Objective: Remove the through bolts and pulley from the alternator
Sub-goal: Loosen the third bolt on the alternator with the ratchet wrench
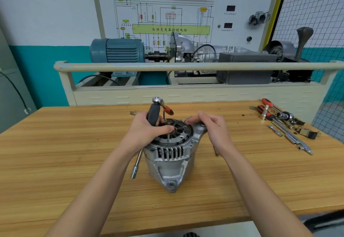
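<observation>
The alternator (172,154) stands shaft-up. The left hand (147,130) grips a ratchet (154,112) upright at its 10 o'clock rim. The right hand (210,125) pinches something small at 2 o'clock, nearer that rim's bolts.

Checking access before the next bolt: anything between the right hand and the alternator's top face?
Nothing visible. The right hand already rests its fingertips on the rim of the alternator. The left hand, gripping a black-handled ratchet, covers the far-left side of that face, not the right hand's side.

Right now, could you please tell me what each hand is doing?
Left hand: grips the ratchet handle.
Right hand: fingertips pinch something small at the alternator rim.
</observation>
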### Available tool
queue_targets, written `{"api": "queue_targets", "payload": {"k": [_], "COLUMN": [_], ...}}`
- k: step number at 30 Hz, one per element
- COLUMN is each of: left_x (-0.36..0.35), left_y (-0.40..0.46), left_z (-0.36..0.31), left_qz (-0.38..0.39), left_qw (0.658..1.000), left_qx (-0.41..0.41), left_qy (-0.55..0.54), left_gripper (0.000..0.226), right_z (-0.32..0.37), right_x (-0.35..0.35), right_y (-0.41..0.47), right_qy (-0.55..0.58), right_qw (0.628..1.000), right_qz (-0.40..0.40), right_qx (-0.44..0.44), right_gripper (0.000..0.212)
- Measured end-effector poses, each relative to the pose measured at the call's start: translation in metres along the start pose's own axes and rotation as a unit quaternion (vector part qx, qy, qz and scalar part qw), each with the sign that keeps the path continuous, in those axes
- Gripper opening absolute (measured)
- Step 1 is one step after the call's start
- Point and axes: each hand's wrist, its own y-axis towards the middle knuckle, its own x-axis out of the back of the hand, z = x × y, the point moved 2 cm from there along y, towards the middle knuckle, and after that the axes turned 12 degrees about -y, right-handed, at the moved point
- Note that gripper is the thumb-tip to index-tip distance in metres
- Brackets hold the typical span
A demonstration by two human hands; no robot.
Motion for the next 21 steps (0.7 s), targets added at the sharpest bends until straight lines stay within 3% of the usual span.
{"api": "queue_targets", "payload": {"k": [6, 10, 13, 21], "left_x": [-0.003, -0.014, -0.016, 0.013], "left_y": [-0.009, -0.021, -0.025, -0.013], "left_z": [0.0, 0.0, 0.004, 0.006], "left_qz": [-0.061, -0.137, -0.161, -0.055], "left_qw": [0.998, 0.986, 0.982, 0.998], "left_qx": [0.021, -0.025, -0.045, 0.016], "left_qy": [-0.015, 0.095, 0.09, 0.021], "left_gripper": [0.039, 0.045, 0.044, 0.05], "right_z": [0.003, 0.004, -0.005, 0.006], "right_x": [0.015, -0.005, -0.011, -0.001], "right_y": [0.008, 0.012, 0.003, -0.003], "right_qy": [0.095, 0.083, 0.144, 0.012], "right_qw": [0.995, 0.992, 0.981, 0.996], "right_qz": [-0.033, 0.075, 0.097, 0.068], "right_qx": [-0.029, -0.054, -0.082, -0.049], "right_gripper": [0.043, 0.056, 0.062, 0.059]}}
